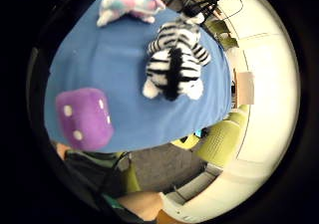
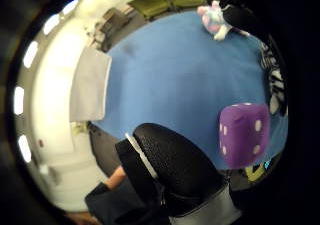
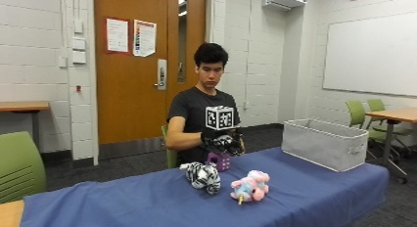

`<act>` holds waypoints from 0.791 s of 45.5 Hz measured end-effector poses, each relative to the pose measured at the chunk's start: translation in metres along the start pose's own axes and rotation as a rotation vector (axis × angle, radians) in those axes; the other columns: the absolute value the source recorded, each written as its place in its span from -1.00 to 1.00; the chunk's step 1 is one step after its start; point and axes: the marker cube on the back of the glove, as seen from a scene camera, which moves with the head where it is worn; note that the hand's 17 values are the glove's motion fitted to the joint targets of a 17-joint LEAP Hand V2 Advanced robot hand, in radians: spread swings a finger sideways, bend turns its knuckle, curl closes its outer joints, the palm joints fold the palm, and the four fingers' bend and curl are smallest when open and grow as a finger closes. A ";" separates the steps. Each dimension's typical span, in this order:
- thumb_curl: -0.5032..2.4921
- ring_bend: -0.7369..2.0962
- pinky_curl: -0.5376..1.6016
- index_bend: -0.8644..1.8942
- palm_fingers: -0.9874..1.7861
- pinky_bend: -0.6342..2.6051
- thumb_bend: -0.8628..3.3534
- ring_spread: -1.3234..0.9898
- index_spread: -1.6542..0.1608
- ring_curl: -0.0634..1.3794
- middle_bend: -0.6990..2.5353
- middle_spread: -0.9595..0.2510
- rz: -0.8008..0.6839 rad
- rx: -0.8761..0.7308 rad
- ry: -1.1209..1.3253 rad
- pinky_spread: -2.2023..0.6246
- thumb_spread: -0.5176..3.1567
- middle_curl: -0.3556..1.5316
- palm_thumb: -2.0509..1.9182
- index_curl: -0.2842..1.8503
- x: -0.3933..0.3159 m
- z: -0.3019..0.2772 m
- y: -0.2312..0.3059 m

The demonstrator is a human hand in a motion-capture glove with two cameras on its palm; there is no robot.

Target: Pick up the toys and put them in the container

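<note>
Lit brightly and evenly from overhead, by a row of ceiling lights (image 2: 31,52) seen as white patches in the thumb side palm view. Cast only soft, short shadows under the zebra toy (image 3: 202,177) and the pink unicorn toy (image 3: 249,187) on the blue tablecloth (image 3: 117,200). Washed the pale wall (image 1: 271,84) almost white with glare in the little finger side palm view. Left a faint sheen on the black-gloved right hand (image 2: 175,167). Fell dimmer on the floor (image 1: 164,164) below the cloth's edge.
</note>
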 end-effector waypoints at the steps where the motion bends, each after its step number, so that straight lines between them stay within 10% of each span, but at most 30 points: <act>1: -0.61 -0.34 -0.19 -0.24 -0.17 -0.34 -0.64 -0.12 0.53 -0.62 -0.42 0.43 0.000 -0.005 -0.003 0.48 -0.15 -0.27 -0.04 -0.38 0.000 0.007 0.001; 36: -0.56 -0.12 -0.13 -0.24 0.08 -0.16 -0.61 -0.23 0.42 -0.48 -0.43 0.27 0.080 0.163 0.082 0.39 -0.03 -0.28 0.01 -0.38 0.015 0.080 0.043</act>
